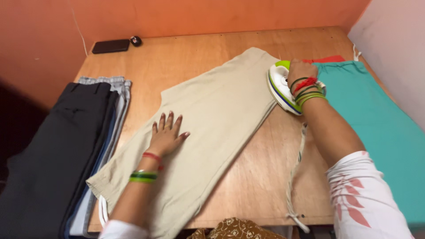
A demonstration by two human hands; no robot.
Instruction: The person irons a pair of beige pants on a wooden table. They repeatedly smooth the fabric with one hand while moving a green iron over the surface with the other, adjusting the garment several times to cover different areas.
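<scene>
Nearest me, my left hand (166, 135) lies flat on the beige garment (208, 128), fingers (169, 119) spread and grasping nothing, pinning the cloth near its middle. My right hand (302, 73) is clenched around the handle of the white-and-green iron (280, 84), which sits at the garment's right edge, tipped on its side. To press well, I judge the flat palm should keep the cloth taut while the iron travels away from it (cord (295, 172) kept clear). Beyond lies the wooden worktop (261, 168): a teal cloth (376, 119) at right, folded dark trousers (57, 146) at left, a black phone (110, 46) by the orange wall (212, 15).
</scene>
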